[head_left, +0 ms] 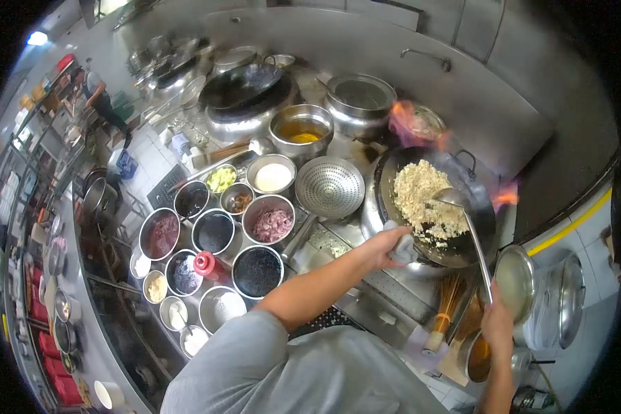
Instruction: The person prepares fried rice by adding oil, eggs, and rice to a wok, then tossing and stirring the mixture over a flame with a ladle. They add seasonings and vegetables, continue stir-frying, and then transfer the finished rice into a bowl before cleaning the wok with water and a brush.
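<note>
My left hand [385,251] is closed on a folded grey cloth [402,247], pressed against the near-left rim of a dark wok [477,240]. The cloth hides whatever part of the wok is under it. Inside the wok lies a heap of fried rice [419,190], pale with small bits through it. Around the long handle of a metal ladle [452,198] my right hand [497,323] is wrapped, right of the wok. The ladle's bowl rests on the rice. Orange flames [507,196] show at the wok's far right side.
A perforated strainer [330,186] lies left of the wok. Beyond it stands a pot of yellow oil [301,127]. Several metal ingredient containers [268,219] and a red-capped bottle [207,264] crowd the left. A bamboo brush [445,310] lies below the wok. Another person [98,96] stands far left.
</note>
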`<state>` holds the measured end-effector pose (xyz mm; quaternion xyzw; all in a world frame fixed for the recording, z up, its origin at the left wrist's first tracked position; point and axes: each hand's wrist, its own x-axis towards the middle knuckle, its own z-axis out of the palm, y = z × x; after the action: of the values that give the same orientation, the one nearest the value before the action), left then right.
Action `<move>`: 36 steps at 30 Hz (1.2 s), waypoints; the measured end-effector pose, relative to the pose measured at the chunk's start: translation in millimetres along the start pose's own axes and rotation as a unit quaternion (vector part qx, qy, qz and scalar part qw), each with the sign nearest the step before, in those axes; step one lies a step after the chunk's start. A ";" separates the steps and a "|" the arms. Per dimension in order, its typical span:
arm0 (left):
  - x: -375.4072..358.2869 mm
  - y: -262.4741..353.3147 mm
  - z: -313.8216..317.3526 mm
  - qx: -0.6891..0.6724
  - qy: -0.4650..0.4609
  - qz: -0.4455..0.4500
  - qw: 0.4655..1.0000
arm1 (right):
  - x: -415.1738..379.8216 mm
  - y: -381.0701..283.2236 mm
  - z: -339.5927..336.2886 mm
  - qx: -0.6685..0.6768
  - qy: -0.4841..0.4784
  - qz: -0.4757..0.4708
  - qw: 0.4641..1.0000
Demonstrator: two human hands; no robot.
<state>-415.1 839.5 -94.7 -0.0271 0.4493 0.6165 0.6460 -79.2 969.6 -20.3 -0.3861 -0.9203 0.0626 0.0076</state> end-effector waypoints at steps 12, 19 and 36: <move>-102.6 -32.8 55.1 -0.049 0.021 0.065 0.996 | -46.6 100.6 -60.5 0.335 -0.184 0.011 0.924; -11.1 -82.6 -5.7 0.076 -0.035 0.052 0.995 | 8.9 26.5 -2.7 0.117 -0.031 0.078 0.990; -28.5 -105.1 -22.2 0.077 -0.032 0.050 0.995 | -21.7 4.9 13.8 0.220 0.097 -0.037 0.970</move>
<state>-336.2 779.4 -145.0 0.0650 0.4751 0.6123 0.6286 -61.4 956.1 -33.8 -0.3448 -0.8925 0.2258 0.1835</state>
